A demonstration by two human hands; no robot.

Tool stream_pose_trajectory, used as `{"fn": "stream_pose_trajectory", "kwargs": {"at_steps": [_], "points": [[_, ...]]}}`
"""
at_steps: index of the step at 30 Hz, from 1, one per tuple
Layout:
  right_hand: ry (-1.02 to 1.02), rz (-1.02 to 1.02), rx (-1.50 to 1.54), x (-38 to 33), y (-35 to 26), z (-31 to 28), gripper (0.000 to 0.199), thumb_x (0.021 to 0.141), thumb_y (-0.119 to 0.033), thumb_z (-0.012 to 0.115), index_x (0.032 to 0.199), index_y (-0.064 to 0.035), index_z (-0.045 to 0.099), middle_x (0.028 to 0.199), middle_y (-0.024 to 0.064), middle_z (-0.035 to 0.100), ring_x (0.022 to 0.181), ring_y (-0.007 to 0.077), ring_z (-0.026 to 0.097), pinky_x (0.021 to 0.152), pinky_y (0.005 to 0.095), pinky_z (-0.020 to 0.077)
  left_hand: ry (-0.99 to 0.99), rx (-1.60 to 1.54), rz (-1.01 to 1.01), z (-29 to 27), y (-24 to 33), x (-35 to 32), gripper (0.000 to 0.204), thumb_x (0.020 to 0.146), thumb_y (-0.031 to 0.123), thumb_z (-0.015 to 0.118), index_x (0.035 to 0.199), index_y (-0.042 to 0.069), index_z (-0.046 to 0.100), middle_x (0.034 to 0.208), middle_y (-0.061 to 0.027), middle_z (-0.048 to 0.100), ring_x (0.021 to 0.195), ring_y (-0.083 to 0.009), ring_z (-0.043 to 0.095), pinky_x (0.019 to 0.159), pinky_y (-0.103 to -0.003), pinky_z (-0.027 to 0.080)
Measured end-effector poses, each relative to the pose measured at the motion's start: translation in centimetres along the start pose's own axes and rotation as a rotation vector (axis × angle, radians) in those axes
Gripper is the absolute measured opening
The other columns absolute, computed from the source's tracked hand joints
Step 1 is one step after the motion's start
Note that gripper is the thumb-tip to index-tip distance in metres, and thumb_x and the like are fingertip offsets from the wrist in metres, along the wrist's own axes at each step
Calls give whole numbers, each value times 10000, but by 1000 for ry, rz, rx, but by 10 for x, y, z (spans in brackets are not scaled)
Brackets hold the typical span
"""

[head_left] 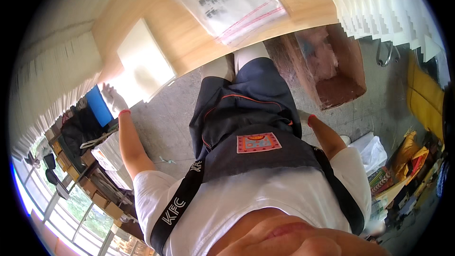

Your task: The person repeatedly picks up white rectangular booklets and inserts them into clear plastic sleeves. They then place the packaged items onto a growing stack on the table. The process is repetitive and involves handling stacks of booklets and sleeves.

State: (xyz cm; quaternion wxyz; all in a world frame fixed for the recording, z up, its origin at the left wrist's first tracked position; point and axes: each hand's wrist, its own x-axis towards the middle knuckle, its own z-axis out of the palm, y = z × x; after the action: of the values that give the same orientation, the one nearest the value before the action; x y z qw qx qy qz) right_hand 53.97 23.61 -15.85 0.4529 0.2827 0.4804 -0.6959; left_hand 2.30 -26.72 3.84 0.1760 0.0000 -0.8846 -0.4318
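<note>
My left hand wears a white glove with a red cuff. It reaches out to the near left corner of a wooden table, its fingers apart, beside a white sheet and a blue flat object. It looks blurred. My right hand is mostly hidden behind my dark apron; only a gloved wrist with a red cuff shows at my side. A clear plastic bag with printed paper lies farther back on the table.
Tall stacks of white sheets stand at the left and upper right. A reddish-brown wooden box sits on the concrete floor under the table. A white bag, a yellow object and colourful clutter are at the right.
</note>
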Motion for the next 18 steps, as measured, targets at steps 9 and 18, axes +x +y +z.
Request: {"fn": "stream_pose_trajectory", "kwargs": {"at_steps": [9, 18], "points": [[-107, 73, -226, 53, 67, -28, 298, 787, -101, 646, 1075, -31, 608, 1075, 71, 603, 963, 173, 545, 808, 327, 443, -787, 304, 735, 128, 143, -140, 407, 689, 18, 634, 1087, 86, 583, 1174, -144, 537, 1075, -325, 514, 903, -393, 433], [152, 279, -179, 49, -13, 14, 235, 806, -97, 604, 1035, -40, 603, 994, 67, 598, 893, 167, 548, 754, 322, 447, -820, 328, 675, 172, 161, -157, 544, 576, 225, 714, 1099, 121, 605, 1224, -142, 505, 1140, -353, 468, 957, -472, 375]]}}
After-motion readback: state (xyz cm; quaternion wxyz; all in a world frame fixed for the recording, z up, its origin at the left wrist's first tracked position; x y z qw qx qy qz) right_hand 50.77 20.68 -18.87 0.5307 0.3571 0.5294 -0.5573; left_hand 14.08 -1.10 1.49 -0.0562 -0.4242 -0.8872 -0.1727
